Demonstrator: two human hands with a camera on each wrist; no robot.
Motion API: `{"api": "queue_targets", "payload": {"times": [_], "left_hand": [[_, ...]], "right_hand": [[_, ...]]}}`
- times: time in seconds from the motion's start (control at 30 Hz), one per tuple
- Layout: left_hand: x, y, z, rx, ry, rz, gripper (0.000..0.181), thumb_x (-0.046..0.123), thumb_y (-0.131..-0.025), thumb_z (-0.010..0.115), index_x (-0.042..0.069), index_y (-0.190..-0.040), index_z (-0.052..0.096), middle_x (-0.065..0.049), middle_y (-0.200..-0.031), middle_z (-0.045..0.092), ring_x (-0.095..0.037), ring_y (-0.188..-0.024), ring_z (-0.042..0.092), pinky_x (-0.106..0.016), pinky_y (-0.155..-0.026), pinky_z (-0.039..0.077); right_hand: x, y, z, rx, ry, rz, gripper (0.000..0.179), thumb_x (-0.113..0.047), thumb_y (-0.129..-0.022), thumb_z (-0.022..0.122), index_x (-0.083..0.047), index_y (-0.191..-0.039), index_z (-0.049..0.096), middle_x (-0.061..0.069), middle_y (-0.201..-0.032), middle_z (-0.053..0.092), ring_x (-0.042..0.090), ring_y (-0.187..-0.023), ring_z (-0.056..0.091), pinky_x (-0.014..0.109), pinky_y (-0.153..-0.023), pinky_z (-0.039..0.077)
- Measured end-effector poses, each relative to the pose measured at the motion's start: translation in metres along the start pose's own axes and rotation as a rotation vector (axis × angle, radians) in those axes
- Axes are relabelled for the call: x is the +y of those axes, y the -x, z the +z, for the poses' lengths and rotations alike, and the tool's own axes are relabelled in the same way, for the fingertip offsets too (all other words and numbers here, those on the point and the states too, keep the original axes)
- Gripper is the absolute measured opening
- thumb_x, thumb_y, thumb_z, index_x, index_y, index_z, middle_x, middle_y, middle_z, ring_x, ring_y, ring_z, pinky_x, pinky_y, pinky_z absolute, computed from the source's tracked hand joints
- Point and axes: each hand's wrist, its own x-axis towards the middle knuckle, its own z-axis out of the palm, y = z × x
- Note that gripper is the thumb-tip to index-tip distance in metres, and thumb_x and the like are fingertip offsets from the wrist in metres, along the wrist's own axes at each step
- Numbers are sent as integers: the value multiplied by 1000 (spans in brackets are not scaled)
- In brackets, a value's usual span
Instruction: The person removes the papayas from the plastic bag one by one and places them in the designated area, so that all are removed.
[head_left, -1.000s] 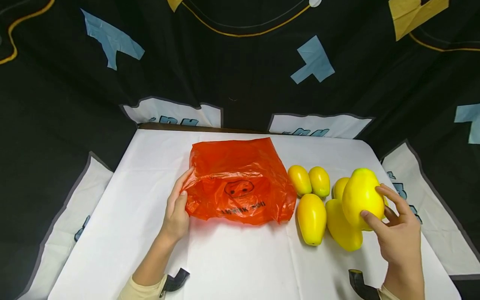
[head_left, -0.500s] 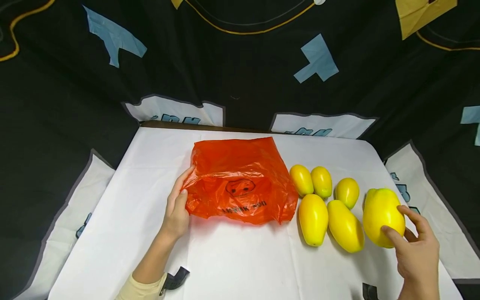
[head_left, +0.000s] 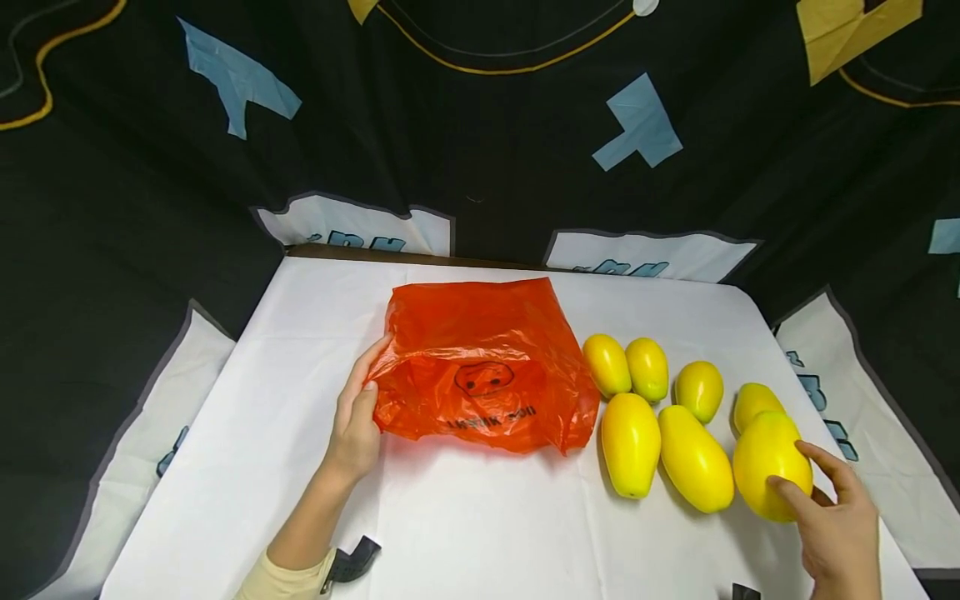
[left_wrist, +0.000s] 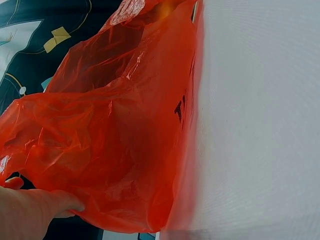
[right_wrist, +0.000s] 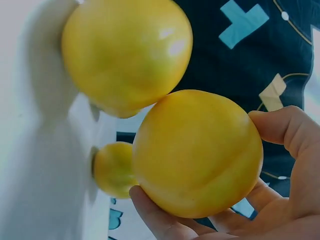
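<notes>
My left hand (head_left: 356, 429) pinches the left edge of a thin red plastic bag (head_left: 480, 333), thumb (left_wrist: 67, 202) on its near face. The bag lies fairly flat, with a printed face and lettering. Over at the right, my right hand (head_left: 840, 508) holds a large yellow papaya-shaped fruit (head_left: 772, 462) between thumb and fingers. In the right wrist view the held fruit (right_wrist: 197, 155) overlaps a neighbouring large fruit (right_wrist: 127, 50). Whether its underside touches the table, I cannot tell. A smaller yellow fruit (head_left: 753, 404) sits partly hidden behind it.
Two long yellow fruits stand left of the held one, the nearer a tilted fruit (head_left: 697, 460), then an upright fruit (head_left: 630, 446). Several small mango-like fruits, including one small fruit (head_left: 699, 390), lie behind them. A white cloth (head_left: 480, 525) covers the table; dark curtain (head_left: 480, 150) hangs beyond.
My right hand has carried the large fruit rightward from over the others, then nearer to me at the row's right end. A small fruit behind it has come into view. The left hand keeps its hold.
</notes>
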Motion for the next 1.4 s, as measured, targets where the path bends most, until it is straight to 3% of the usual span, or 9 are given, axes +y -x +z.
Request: {"api": "queue_targets", "payload": {"times": [0.2,0.3,0.37,0.57,0.73,0.97,1.17,1.4], "left_hand": [[0,-1,0,-3,-3,4,57,7,-98,19,17,-154,26,0,-151,35,-27,-130,42,-42,-104,41],[-1,-1,0,-2,-6,6,57,7,-98,19,16,-154,26,1,-151,35,-31,-130,41,-41,-104,41],[-1,0,0,-3,-8,6,57,7,-98,20,16,-154,27,1,-151,35,-33,-130,40,-39,-104,41],[-2,2,-3,-5,-24,15,56,6,-99,20,15,-154,27,-1,-151,35,-36,-130,40,-37,-104,41],[-3,2,-4,4,-27,22,56,6,-99,19,13,-153,27,-2,-151,35,-35,-129,41,-35,-104,41],[2,2,-5,7,-33,11,56,4,-98,19,11,-153,26,-2,-153,33,-25,-130,41,-31,-104,41],[28,3,-2,12,-132,46,56,-6,-95,23,-1,-151,26,-15,-156,27,-28,-139,31,-24,-109,30],[43,4,-6,126,-324,159,55,-12,-88,35,-11,-143,36,-18,-149,39,-36,-135,38,-26,-110,30]], "right_hand": [[12,-8,0,-27,75,37,69,-16,-86,72,-35,-146,44,-6,-160,19,38,-128,32,31,-103,41],[18,-11,0,-35,97,44,71,-16,-86,72,-31,-149,41,-2,-162,16,40,-134,26,39,-106,38],[23,-12,1,-51,127,47,74,-18,-86,72,-28,-151,37,2,-163,12,42,-137,21,50,-111,29],[31,-12,5,-92,184,40,76,-15,-86,69,-17,-153,32,11,-162,11,43,-138,20,54,-110,27],[29,-13,10,-91,182,26,76,-15,-85,71,-19,-152,35,10,-162,9,44,-136,22,55,-110,27],[27,-11,12,-118,203,34,79,-20,-84,73,-23,-153,34,10,-163,8,45,-140,17,57,-107,31],[24,-6,16,-140,208,-1,75,-22,-87,71,-18,-153,34,10,-163,6,41,-145,9,54,-110,26],[17,2,20,-118,222,-81,71,-24,-90,68,-10,-152,34,8,-163,7,31,-148,6,48,-117,11]]}}
